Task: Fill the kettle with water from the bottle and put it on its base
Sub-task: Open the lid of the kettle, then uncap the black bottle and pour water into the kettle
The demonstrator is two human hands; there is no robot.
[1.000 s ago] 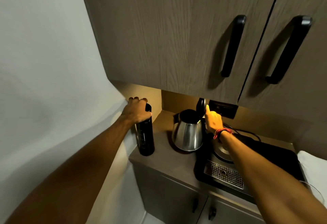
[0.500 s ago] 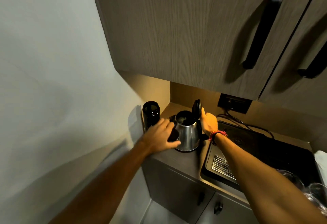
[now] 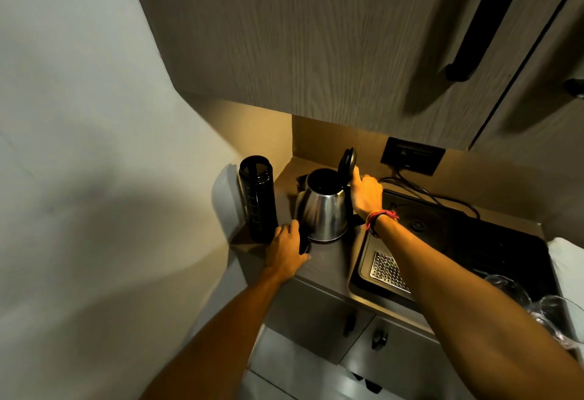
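A pale wall (image 3: pixel 79 115) fills the left side, and against it, at the far left corner of the tabletop (image 3: pixel 328 268), a tall dark bottle (image 3: pixel 257 202) stands upright with its mouth uncovered. Just in front of it the left hand (image 3: pixel 286 252) lies low on the tabletop, fingers curled over a small dark round thing — likely the bottle's cap (image 3: pixel 305 245), though most of it is hidden, so whether the grip is truly clenched on it cannot be told. Right beside the hand stands the steel kettle (image 3: pixel 322 210), upright on the tabletop, its black lid (image 3: pixel 346 164) tipped up and open. The right hand (image 3: pixel 365 192), a red thread band (image 3: pixel 380 219) at the wrist, is wrapped around the kettle's handle side with the forefinger raised against the lid — a grasping grip. Further right sits a black tray (image 3: pixel 489 241) with a perforated metal grate (image 3: pixel 388 271), a wall socket (image 3: pixel 412 160) with cords behind it, and clear glasses (image 3: pixel 537 304) at the near right edge.
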